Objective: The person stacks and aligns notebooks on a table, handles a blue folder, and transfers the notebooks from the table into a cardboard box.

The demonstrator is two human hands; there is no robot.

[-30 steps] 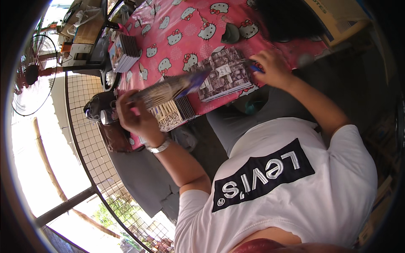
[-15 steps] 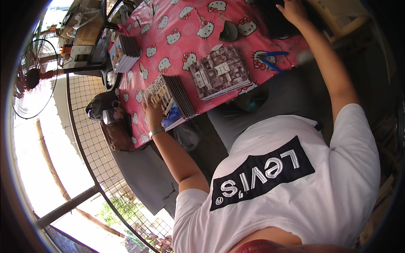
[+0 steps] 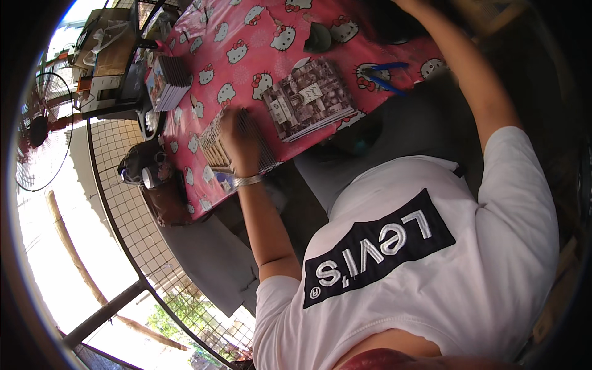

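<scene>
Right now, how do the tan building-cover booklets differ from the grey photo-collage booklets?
The tan building-cover booklets are partly hidden by the left hand; the grey photo-collage booklets have no hand over them. The tan cover shows columns; the collage cover shows small photos and a white label. Both stacks lie on the pink patterned tablecloth.

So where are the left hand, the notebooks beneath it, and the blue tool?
Left hand (image 3: 242,142): head view, back of the hand.
Notebooks (image 3: 213,152): head view, top cover.
Blue tool (image 3: 392,65): head view, upper handle.

Makeshift workshop: stacked notebooks (image 3: 311,105), blue-handled tool (image 3: 390,66), mesh wall (image 3: 123,203).
</scene>
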